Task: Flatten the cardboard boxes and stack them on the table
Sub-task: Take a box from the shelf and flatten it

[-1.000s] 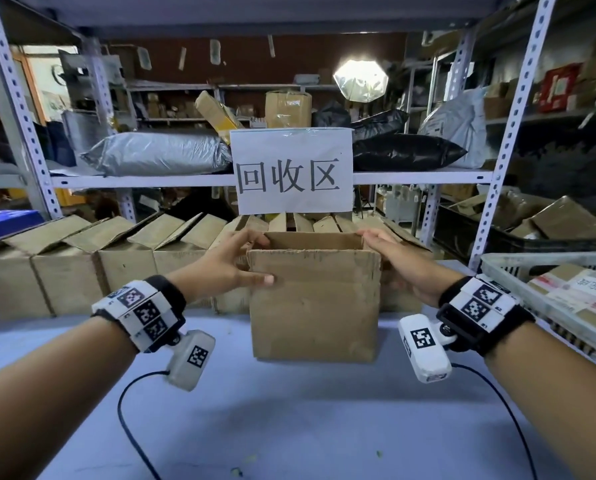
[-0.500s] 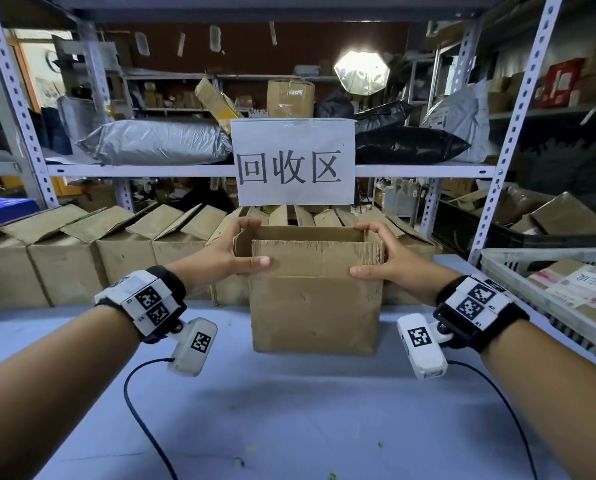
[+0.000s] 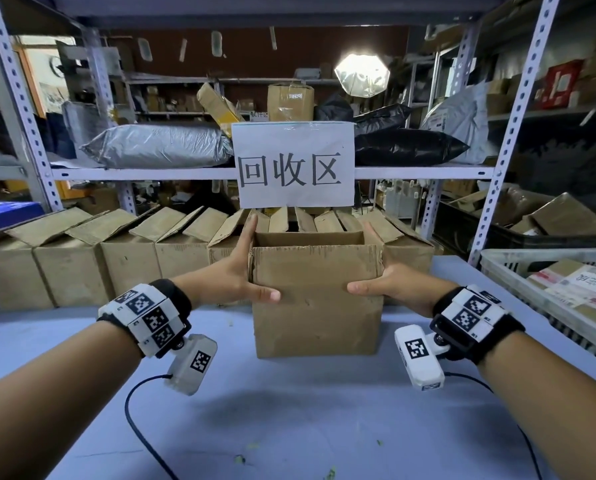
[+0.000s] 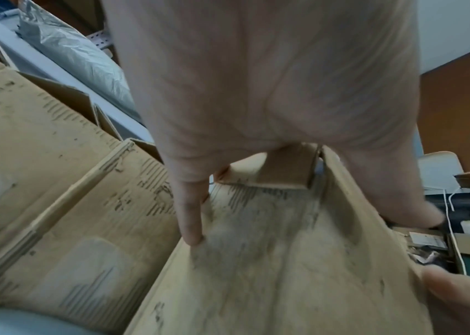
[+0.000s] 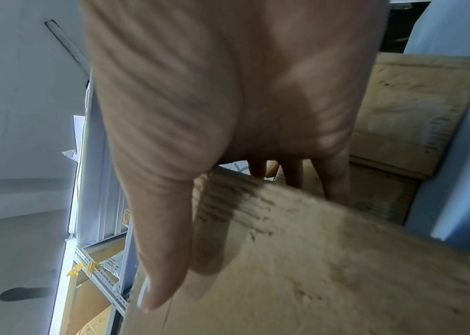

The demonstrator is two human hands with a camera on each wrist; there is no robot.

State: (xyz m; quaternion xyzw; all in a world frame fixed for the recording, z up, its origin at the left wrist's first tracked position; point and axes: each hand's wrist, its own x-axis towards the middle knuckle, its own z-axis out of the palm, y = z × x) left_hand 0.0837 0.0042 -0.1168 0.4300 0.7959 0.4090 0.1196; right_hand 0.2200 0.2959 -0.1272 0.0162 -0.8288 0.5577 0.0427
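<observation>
Storeroom shelving fills the background, with a row of open boxes (image 3: 123,258) across the middle left of the frame behind the pale blue surface (image 3: 289,417). At frame centre, one upright cardboard box (image 3: 317,306), open-topped, rests on that surface. Left hand (image 3: 234,278) and right hand (image 3: 390,285) each clasp a near corner, thumb on the front panel, fingers along the side. Risks, as judged: uneven squeezing may buckle a panel rather than fold it at the creases; any taped bottom flaps, unseen here, would resist collapse; the box may slide back into the row.
</observation>
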